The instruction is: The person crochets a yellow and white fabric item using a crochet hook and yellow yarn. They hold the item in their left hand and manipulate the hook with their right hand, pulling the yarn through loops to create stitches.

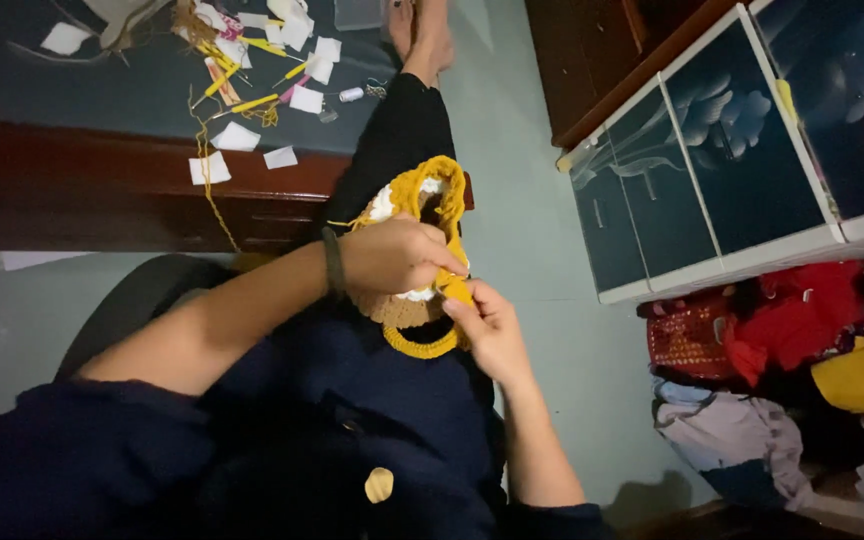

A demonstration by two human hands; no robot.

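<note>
A crocheted piece (430,190) in mustard yellow, white and tan, with a yellow loop handle (418,347), rests on my lap over dark trousers. My left hand (392,255), with a dark band on the wrist, closes over the middle of the piece from the left. My right hand (487,325) pinches its yellow edge from the lower right, just under the left hand's fingers. A strand of yellow yarn (209,190) trails from a dark surface down towards the work. I cannot make out any hook or needle in either hand.
A dark tabletop (132,90) at upper left carries white paper scraps, yellow-handled tools and yarn, above a red-brown wooden drawer front (102,200). A white cabinet with blue glass doors (712,150) stands right, over a heap of clothes (792,350). My outstretched leg and bare foot (422,40) reach forward.
</note>
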